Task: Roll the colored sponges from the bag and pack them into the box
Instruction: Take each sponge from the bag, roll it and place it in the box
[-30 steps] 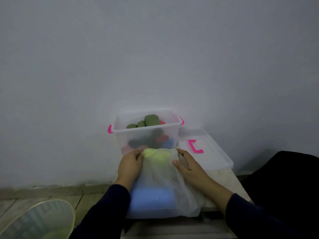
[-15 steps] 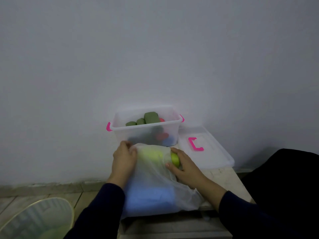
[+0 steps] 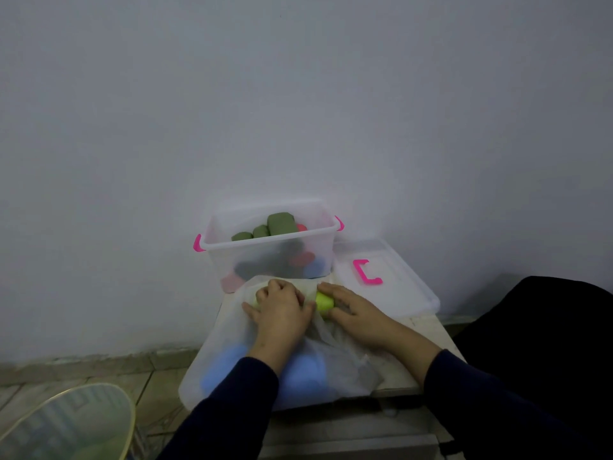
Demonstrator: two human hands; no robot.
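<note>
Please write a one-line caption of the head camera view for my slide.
Both hands, left and right, roll a yellow-green sponge at the bag mouth, before the open box.

**Around the work: lid, bin, wall and floor**

A clear plastic lid [image 3: 394, 280] with a pink clip [image 3: 366, 272] lies flat at the far right corner of the pale surface [image 3: 428, 333], overhanging its right edge. A plain grey-white wall [image 3: 298, 111] rises behind the surface. Below it to the left runs a tiled floor [image 3: 99, 373]. A translucent, yellow-rimmed bin [image 3: 66, 423] stands on the floor at the lower left. A dark mass [image 3: 547, 343] fills the right side; what it is cannot be told.
</note>
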